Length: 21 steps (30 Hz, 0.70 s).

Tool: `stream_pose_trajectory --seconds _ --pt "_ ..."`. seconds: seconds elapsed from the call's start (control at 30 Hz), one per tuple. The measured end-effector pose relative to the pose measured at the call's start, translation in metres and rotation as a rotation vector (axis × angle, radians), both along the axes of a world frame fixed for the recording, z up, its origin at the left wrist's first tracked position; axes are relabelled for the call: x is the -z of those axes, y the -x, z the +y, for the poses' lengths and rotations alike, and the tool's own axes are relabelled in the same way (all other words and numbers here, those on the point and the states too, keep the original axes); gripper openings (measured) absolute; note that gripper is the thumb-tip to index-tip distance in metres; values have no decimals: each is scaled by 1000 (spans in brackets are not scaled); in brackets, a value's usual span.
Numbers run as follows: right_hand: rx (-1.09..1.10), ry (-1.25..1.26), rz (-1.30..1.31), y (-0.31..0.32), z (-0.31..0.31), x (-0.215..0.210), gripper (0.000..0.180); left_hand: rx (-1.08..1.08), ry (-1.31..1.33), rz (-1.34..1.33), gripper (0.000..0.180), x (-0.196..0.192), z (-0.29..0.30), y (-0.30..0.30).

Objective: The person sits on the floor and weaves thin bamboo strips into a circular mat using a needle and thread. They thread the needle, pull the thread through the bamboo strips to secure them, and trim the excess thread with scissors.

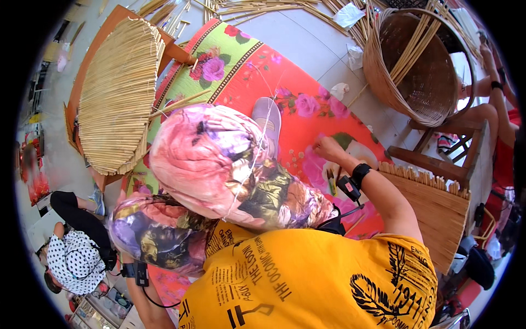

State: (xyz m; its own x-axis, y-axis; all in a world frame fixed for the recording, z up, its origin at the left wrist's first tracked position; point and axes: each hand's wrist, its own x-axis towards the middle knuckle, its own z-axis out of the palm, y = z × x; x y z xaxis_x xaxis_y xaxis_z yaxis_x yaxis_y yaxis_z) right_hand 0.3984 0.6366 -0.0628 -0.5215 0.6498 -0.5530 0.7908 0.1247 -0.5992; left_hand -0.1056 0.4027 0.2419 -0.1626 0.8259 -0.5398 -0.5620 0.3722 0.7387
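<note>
My right hand (329,148) is closed, its fingers curled in over a red floral sheet (301,77) on the floor. What it holds, if anything, is too small to make out. Thin pale thread (267,120) crosses my patterned trouser leg and trails onto the sheet. A small tool with a yellow part (332,182) lies close to my right wrist. My left forearm (148,299) comes up at the lower left, and the hand itself is hidden behind my left knee. Beyond that knee, a panel of straw-coloured stalks (118,104) with a curved outline leans on a wooden frame (176,53).
A wicker basket (378,77) holding long stalks stands at the far right by a wooden stool (427,159). A second stalk panel (433,205) is beside my right elbow. Loose stalks (268,8) lie at the back. People sit at left (76,255) and right (507,98).
</note>
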Motion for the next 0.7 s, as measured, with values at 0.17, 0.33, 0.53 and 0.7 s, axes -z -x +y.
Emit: stream_pose_trajectory --seconds 0.17,0.33,0.53,0.7 --pt "300 -99 -16 -21 -48 -2 22 -17 -26 1 32 -7 -2 -12" --pt "303 -148 -245 -55 -76 -25 26 -15 -73 -25 35 -2 2 -15" --pt "202 -345 -341 -51 -128 -28 24 -32 -134 -81 38 -4 7 -6" --pt "195 -168 -116 -109 -142 64 23 -257 42 -60 40 16 -13 22"
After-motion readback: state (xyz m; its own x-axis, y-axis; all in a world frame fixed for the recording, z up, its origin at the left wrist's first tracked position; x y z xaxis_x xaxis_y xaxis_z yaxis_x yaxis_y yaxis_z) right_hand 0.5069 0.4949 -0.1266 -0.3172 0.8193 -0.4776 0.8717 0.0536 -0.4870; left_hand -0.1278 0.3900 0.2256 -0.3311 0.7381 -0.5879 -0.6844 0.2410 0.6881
